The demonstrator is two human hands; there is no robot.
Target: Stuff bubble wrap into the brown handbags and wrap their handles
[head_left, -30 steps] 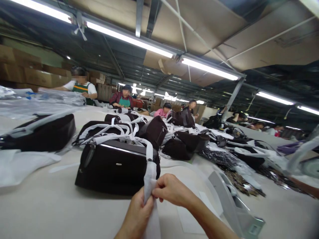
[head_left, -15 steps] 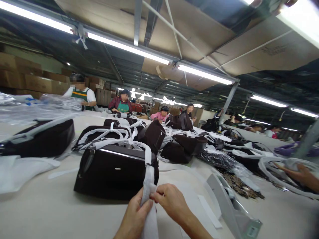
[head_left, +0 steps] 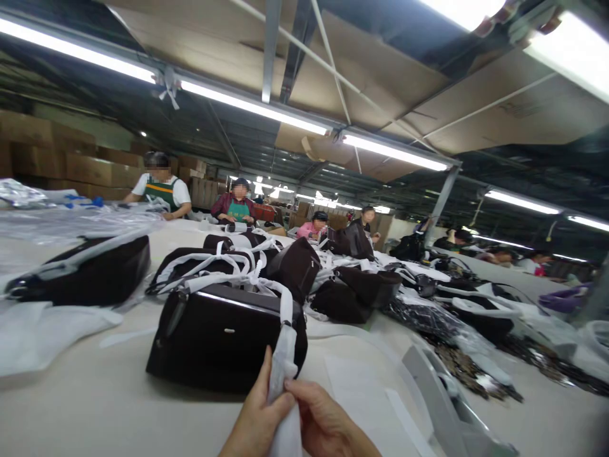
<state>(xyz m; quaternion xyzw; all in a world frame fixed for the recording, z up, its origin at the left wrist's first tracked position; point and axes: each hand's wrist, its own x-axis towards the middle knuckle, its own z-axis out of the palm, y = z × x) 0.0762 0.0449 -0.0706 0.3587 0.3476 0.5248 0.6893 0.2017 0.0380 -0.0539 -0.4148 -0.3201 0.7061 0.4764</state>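
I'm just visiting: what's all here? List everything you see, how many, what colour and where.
Front handbag: one, black, centre
Wrapped strap: one, white, from that bag into the hands
Other bags: several, dark, behind and left
Table: one, pale, beneath
Plastic wrapping: uncountable, clear, left
Dispenser-like holder: one, grey, right
Small pieces: one pile, brownish, right
Purple item: one, purple, far right
Boxes: many, brown, back left
People: at least five, mixed clothing, background
Light tubes: several, white, overhead
Left hand: one, bare, holding strap
Right hand: one, bare, at strap

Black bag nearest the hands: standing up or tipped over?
Standing up: the black bag sits on its base on the table, white-wrapped strap across its top.
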